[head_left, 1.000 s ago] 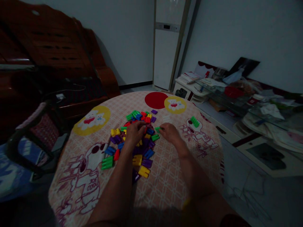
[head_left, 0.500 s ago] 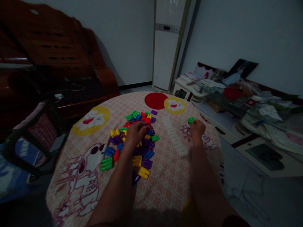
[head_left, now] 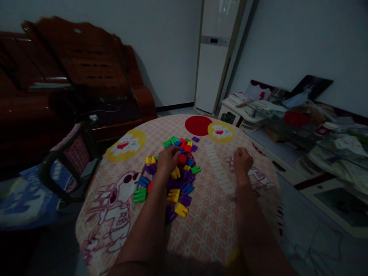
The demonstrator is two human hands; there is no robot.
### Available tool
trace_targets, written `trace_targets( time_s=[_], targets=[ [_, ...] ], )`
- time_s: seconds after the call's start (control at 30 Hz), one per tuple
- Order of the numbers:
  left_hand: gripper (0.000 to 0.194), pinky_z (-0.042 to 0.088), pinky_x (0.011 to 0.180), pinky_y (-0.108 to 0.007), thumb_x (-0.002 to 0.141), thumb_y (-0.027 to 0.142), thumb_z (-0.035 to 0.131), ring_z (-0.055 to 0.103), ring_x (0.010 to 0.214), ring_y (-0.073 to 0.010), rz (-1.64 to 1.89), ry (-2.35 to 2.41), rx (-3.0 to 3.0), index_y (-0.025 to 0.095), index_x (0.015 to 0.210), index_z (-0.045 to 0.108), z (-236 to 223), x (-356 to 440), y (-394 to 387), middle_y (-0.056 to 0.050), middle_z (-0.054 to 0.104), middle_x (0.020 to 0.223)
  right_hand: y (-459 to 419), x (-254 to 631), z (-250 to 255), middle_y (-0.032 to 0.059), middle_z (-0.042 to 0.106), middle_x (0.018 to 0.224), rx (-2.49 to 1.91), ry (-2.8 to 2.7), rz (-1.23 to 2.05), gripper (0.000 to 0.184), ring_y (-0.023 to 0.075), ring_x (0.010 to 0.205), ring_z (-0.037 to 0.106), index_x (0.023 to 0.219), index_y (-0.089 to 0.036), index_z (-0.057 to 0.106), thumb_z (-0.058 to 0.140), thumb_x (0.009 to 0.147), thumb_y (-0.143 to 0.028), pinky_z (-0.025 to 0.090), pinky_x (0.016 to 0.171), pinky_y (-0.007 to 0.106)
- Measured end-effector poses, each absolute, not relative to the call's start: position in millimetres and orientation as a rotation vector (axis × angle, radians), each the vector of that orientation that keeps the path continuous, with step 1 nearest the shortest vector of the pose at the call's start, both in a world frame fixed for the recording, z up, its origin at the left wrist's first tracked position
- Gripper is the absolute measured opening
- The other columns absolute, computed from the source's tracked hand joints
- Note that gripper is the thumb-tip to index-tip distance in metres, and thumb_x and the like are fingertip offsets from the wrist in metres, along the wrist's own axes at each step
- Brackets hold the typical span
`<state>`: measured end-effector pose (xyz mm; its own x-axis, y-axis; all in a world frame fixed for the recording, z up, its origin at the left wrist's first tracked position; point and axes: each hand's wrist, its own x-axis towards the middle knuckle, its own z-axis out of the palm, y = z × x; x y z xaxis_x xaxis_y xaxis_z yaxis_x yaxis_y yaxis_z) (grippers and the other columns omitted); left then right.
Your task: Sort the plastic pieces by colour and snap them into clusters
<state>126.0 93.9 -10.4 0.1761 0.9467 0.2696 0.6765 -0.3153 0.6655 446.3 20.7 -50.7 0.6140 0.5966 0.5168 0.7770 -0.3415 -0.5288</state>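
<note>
Right hand (head_left: 243, 161): pinched on a small green plastic block (head_left: 239, 151) at its far end, mostly hidden; long axis indeterminate from here. Left hand (head_left: 169, 159): farther from that block, over multicoloured pronged plastic blocks (head_left: 176, 173); I cannot tell its grip.

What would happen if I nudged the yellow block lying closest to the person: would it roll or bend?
The yellow block would probably slide rather than roll, since it lies low with a pronged, blocky shape. Its shiny, moulded look suggests stiff, perhaps slightly slippery plastic. It is small beside the left hand, so likely light.
</note>
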Motion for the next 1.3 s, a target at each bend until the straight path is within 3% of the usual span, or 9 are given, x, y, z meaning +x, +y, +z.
trace_targets(
  time_s=[0.27, 0.4, 0.5, 0.6, 0.7, 0.93, 1.1, 1.3],
  targets=[
    [0.034, 0.047, 0.099, -0.04, 0.085, 0.026, 0.056, 0.064, 0.108, -0.0289, 0.973, 1.757, 1.984, 0.016, 0.115, 0.069, -8, 124, 185, -0.016, 0.07, 0.116, 25, 437, -56, 0.012, 0.072, 0.085, -2.045, -1.126, -0.207, 0.029, 0.021, 0.075, 0.058, 0.092, -0.015, 0.072, 0.046, 0.087, -0.028, 0.039, 0.072, 0.03],
    [0.042, 0.045, 0.102, -0.042, 0.082, 0.032, 0.063, 0.058, 0.122, -0.0335, 0.726, 1.797, 1.943, 0.014, 0.119, 0.066, -12, 141, 218, -0.021, 0.064, 0.129, 25, 439, -59, 0.0127, 0.072, 0.086, -2.051, -1.123, -0.183, 0.03, 0.0218, 0.076, 0.059, 0.094, -0.015, 0.072, 0.047, 0.088, -0.028, 0.04, 0.074, 0.031],
    [0.049, 0.048, 0.097, -0.039, 0.073, 0.037, 0.072, 0.06, 0.121, -0.0346, 0.543, 1.799, 1.929, 0.013, 0.115, 0.068, -15, 148, 224, -0.022, 0.067, 0.127, 26, 438, -60, 0.0139, 0.073, 0.089, -2.045, -1.136, -0.171, 0.03, 0.0229, 0.079, 0.061, 0.095, -0.015, 0.073, 0.047, 0.088, -0.028, 0.042, 0.075, 0.032],
    [0.04, 0.05, 0.086, -0.032, 0.064, 0.034, 0.078, 0.067, 0.107, -0.031, 0.525, 1.711, 2.001, 0.017, 0.099, 0.072, -19, 147, 217, -0.016, 0.075, 0.108, 26, 437, -60, 0.0146, 0.074, 0.09, -2.044, -1.14, -0.167, 0.03, 0.0238, 0.08, 0.063, 0.095, -0.015, 0.073, 0.047, 0.087, -0.027, 0.043, 0.077, 0.033],
    [0.029, 0.051, 0.08, -0.029, 0.064, 0.03, 0.076, 0.069, 0.097, -0.0274, 0.528, 1.638, 2.09, 0.02, 0.091, 0.073, -19, 140, 198, -0.012, 0.076, 0.1, 26, 435, -59, 0.0146, 0.074, 0.092, -2.025, -1.154, -0.161, 0.029, 0.0241, 0.081, 0.063, 0.095, -0.016, 0.073, 0.047, 0.086, -0.026, 0.044, 0.077, 0.033],
    [0.047, 0.05, 0.095, -0.038, 0.07, 0.025, 0.073, 0.067, 0.107, -0.0276, 0.607, 1.339, 2.283, 0.021, 0.117, 0.069, -10, 131, 120, -0.008, 0.073, 0.116, 30, 428, -51, 0.0143, 0.074, 0.086, -1.95, -1.163, -0.082, 0.027, 0.0238, 0.076, 0.064, 0.089, -0.014, 0.074, 0.051, 0.081, -0.026, 0.046, 0.074, 0.034],
    [0.055, 0.051, 0.099, -0.042, 0.066, 0.014, 0.074, 0.065, 0.113, -0.0293, 0.759, 1.2, 2.203, 0.017, 0.12, 0.066, -15, 138, 83, -0.011, 0.071, 0.122, 34, 389, -38, 0.0052, 0.073, 0.075, -1.613, -1.361, 0.305, 0.023, 0.0199, 0.07, 0.065, 0.084, -0.018, 0.075, 0.057, 0.079, -0.032, 0.051, 0.068, 0.031],
    [0.059, 0.051, 0.1, -0.043, 0.065, 0.014, 0.073, 0.067, 0.112, -0.028, 0.892, 0.979, 2.047, 0.019, 0.123, 0.065, -23, 148, 79, -0.01, 0.07, 0.123, 34, 331, -23, 0.0062, 0.076, 0.095, -1.313, -1.548, 0.578, 0.023, 0.017, 0.078, 0.068, 0.093, -0.019, 0.077, 0.064, 0.077, -0.029, 0.054, 0.073, 0.028]
  ],
)
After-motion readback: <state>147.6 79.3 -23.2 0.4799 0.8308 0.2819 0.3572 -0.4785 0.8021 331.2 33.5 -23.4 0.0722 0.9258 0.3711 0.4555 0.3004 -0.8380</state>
